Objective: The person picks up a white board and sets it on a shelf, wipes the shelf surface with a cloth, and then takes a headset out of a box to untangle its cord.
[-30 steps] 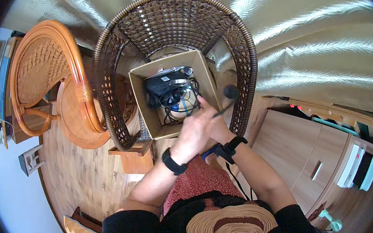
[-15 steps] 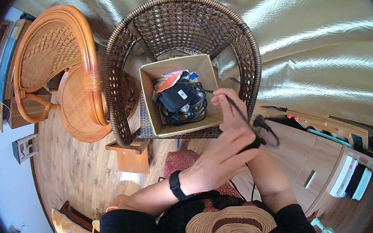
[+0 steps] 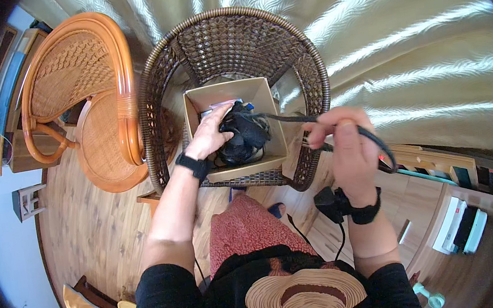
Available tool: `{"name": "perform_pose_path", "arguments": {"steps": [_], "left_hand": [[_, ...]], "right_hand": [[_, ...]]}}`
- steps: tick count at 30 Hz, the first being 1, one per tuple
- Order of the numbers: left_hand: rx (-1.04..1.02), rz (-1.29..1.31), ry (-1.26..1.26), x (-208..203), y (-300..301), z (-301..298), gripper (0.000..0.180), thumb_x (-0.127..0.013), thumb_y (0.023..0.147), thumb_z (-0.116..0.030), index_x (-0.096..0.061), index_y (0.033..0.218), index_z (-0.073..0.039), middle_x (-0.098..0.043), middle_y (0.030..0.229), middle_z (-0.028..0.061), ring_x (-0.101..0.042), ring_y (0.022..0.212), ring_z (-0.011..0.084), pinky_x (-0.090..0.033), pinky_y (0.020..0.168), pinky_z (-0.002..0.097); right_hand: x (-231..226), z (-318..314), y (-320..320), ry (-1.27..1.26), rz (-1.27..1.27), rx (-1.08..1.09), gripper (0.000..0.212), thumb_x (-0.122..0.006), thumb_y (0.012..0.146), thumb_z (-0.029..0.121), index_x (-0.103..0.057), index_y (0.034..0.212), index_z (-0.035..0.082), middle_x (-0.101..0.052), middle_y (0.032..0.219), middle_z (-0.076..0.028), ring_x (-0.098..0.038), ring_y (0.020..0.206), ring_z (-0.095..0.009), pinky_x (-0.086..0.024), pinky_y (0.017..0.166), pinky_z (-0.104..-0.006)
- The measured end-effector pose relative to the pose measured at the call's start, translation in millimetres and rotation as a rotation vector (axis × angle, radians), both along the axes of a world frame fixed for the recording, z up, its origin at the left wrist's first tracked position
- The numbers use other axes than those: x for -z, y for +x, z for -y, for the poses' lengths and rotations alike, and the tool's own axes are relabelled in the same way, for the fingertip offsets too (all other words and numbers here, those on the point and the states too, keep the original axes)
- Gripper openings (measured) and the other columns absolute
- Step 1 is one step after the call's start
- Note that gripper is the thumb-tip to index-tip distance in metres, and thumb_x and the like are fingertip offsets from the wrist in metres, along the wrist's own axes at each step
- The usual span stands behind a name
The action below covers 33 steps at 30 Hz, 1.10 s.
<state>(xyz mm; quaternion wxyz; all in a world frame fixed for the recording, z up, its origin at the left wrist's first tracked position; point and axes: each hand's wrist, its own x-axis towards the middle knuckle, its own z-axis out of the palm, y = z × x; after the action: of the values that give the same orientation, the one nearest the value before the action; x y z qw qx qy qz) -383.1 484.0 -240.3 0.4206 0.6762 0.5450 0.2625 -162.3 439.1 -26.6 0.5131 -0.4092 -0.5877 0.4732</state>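
My left hand (image 3: 212, 132) reaches into an open cardboard box (image 3: 266, 100), fingers stretched over a dark bundle of black cables and what looks like a power adapter (image 3: 248, 132). Out of the box, a black cable (image 3: 288, 118) runs to my right hand (image 3: 349, 149), which is closed around it to the right of the box. Past that hand, the cable bends in a loop. A black power adapter (image 3: 327, 204) hangs beside my right wrist, a cord trailing below it. Pale papers lie partly hidden under my left fingers.
The box sits in a brown woven chair (image 3: 227, 37) with a high curved back. Left of it stands an orange rattan chair (image 3: 74, 58). Gold curtains (image 3: 403, 32) hang behind and to the right. A wooden cabinet (image 3: 421, 195) stands at the right.
My left hand has left my right wrist area and gone into the box. My right hand has moved right, drawing the cable out sideways. The adapter beside my right wrist now shows clearly.
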Motion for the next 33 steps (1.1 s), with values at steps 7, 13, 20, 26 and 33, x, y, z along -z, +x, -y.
{"name": "perform_pose_path", "arguments": {"steps": [7,13,20,26,33], "left_hand": [[0.193,-0.22,-0.249,16,10,2,0.075,-0.076,0.059,-0.008,-0.044,0.126,-0.01,-0.054,0.115,0.0171,-0.048,0.112,0.0306,-0.038,0.094,0.0357],[0.152,-0.191,-0.324,71,15,25,0.059,-0.076,0.065,-0.017,-0.047,0.114,-0.002,-0.058,0.101,0.0152,-0.06,0.083,0.0234,-0.049,0.066,0.0339],[-0.102,-0.127,-0.631,65,40,18,0.069,-0.076,0.066,-0.016,-0.035,0.121,-0.003,-0.051,0.117,0.0181,-0.048,0.112,0.0285,-0.037,0.094,0.0333],[-0.16,-0.103,-0.517,107,37,18,0.087,-0.073,0.067,-0.014,-0.021,0.137,-0.014,-0.041,0.13,0.019,-0.04,0.121,0.0314,-0.032,0.101,0.0347],[0.006,-0.273,-0.286,107,61,6,0.033,-0.054,0.081,-0.029,-0.054,0.109,-0.013,-0.057,0.105,0.0221,-0.054,0.101,0.0346,-0.041,0.089,0.0415]], "right_hand": [[-66,13,13,0.18,-0.103,0.021,0.03,-0.039,0.094,0.028,-0.046,0.093,-0.001,-0.051,0.065,-0.009,-0.051,0.057,-0.015,-0.05,0.067,-0.0338],[-108,23,19,0.311,-0.184,-0.057,0.033,-0.028,0.096,0.032,-0.047,0.097,0.005,-0.048,0.063,-0.007,-0.048,0.058,-0.015,-0.048,0.069,-0.039],[-158,42,41,0.346,-0.274,-0.155,0.021,-0.036,0.095,0.023,-0.051,0.093,0.008,-0.045,0.06,-0.001,-0.039,0.058,-0.011,-0.039,0.067,-0.0284],[-194,81,78,0.309,-0.642,-0.176,0.014,-0.044,0.086,0.001,-0.042,0.074,0.007,-0.04,0.058,-0.002,-0.04,0.06,-0.011,-0.037,0.062,-0.0244],[-221,100,135,0.328,-0.941,-0.206,0.005,-0.04,0.085,-0.001,-0.042,0.082,0.001,-0.042,0.068,-0.006,-0.043,0.062,-0.014,-0.042,0.081,-0.0331]]}}
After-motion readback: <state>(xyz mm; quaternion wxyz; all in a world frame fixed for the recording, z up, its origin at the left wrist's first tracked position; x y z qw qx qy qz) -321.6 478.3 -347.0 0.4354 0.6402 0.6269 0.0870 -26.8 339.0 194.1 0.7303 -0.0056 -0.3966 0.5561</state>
